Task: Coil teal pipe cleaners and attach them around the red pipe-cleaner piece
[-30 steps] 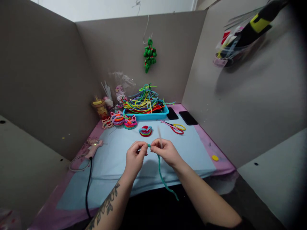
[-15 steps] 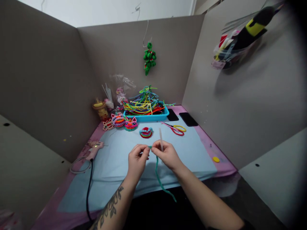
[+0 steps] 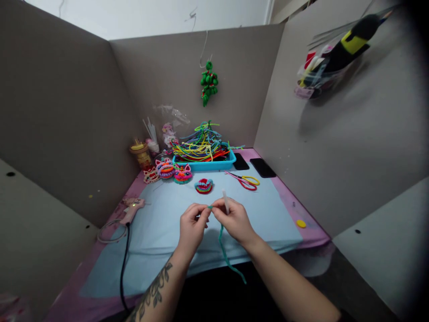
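A green pipe cleaner (image 3: 225,255) is pinched between my two hands over the light blue cloth, its long tail hanging down toward the table's front edge. My left hand (image 3: 194,226) grips one end with thumb and forefinger. Close beside it, my right hand (image 3: 234,219) pinches the same pipe cleaner and also holds a whitish translucent stick (image 3: 225,200) upright between its fingers. Just beyond the hands lies a small round red, green and blue piece (image 3: 203,186).
Scissors (image 3: 246,181) and two dark phones (image 3: 263,168) lie back right. A blue tray (image 3: 204,166) holds many pipe cleaners. Colourful cat-faced pieces (image 3: 182,173) sit to its left. A pink glue gun (image 3: 132,211) with a cable rests at left; a yellow disc (image 3: 300,223) lies right.
The whitish stick has tilted and sunk lower in my right hand. The green piece between my fingertips shows less, and its hanging tail has shifted slightly.
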